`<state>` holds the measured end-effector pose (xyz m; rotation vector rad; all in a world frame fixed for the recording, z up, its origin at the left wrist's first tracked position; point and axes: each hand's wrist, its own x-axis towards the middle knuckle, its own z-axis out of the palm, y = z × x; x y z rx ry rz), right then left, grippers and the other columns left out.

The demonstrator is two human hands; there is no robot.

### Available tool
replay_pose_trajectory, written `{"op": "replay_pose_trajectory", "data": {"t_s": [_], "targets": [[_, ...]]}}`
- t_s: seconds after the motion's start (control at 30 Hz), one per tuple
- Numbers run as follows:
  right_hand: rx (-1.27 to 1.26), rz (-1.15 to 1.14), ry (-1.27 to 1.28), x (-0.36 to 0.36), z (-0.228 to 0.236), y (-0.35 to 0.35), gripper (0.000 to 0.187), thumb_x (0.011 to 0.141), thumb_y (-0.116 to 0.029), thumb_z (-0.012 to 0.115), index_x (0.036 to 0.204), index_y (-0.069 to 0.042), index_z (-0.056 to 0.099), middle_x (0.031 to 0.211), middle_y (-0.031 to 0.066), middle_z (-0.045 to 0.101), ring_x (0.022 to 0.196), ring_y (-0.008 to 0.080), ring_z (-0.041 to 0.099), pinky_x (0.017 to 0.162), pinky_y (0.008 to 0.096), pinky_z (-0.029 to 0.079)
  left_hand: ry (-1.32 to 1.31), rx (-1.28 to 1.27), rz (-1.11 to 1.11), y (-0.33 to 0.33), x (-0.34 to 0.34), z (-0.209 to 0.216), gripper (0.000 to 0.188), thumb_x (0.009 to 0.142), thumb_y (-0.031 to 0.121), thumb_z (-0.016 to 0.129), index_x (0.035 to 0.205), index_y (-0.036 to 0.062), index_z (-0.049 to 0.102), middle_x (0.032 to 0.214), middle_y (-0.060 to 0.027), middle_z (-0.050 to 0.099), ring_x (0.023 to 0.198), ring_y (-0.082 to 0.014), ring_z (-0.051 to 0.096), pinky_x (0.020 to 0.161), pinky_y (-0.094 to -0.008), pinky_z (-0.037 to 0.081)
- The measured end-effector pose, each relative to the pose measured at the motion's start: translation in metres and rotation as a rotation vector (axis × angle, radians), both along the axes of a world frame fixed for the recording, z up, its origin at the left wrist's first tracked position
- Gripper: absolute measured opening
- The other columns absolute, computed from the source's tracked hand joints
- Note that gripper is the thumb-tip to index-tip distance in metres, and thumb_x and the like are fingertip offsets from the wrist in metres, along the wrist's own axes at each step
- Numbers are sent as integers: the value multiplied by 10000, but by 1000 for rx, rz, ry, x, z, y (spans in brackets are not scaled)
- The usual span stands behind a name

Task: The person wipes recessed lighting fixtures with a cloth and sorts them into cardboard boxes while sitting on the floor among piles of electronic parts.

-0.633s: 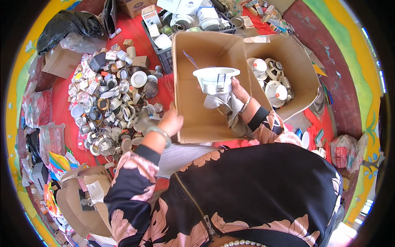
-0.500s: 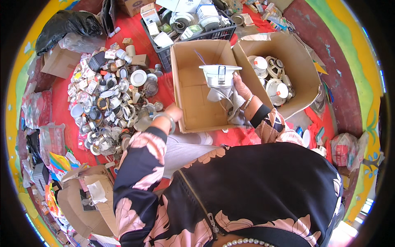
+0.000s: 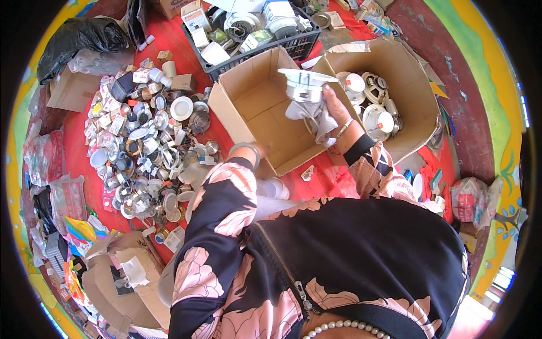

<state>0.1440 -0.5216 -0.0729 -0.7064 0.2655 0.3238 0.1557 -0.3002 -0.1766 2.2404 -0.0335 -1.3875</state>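
My right hand is closed round a white-rimmed, silver-bodied recessed downlight. A crumpled pale grey cloth is bunched beneath the light in the same hand. Both are above the right side of a brown cardboard box, whose visible floor is bare. At the box's near left wall is my left hand, closed on the edge, its fingers somewhat blurred. Touching that box on the right, a second cardboard box holds several round white light fixtures.
A large heap of used lamps and small cartons covers the red ground sheet at left. Beyond the boxes stands a black plastic crate full of fittings. An open carton lies near left, and a black bag far left.
The near cardboard box has turned and tilted, its near corner shifting right along with my left hand. My right hand still holds the downlight and cloth, now slightly higher and tipped.
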Motion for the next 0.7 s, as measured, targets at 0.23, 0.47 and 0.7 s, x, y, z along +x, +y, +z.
{"op": "replay_pose_trajectory", "data": {"t_s": [0.23, 0.47, 0.7], "targets": [[-476, 205, -525, 13, 13, 43, 941, 622, -249, 756, 1353, -24, 208, 1271, 80, 426, 1181, 164, 386, 1014, 299, 267, 356, -1209, 823, 31, -1, 154, 850, 726, 674, 502, 1307, 81, 320, 1251, -195, 418, 1193, -387, 363, 939, -575, 301], [-957, 418, -841, 8, 41, 66, 1089, 585, -241, 799, 1388, -29, 94, 1337, 161, 369, 1231, 226, 346, 1023, 307, 258, 124, -1345, 1118, 58, -39, 145, 439, 811, 70, 550, 1224, 24, 410, 1152, -146, 521, 1046, -295, 534, 836, -498, 478], [-939, 545, -446, -19, 103, 59, 531, 859, -327, 544, 1226, 40, 432, 1041, 132, 572, 949, 145, 539, 839, 273, 410, -539, -1242, 899, 65, -37, 164, 362, 803, 23, 511, 1158, -35, 466, 1076, -107, 567, 955, -176, 566, 826, -292, 454]]}}
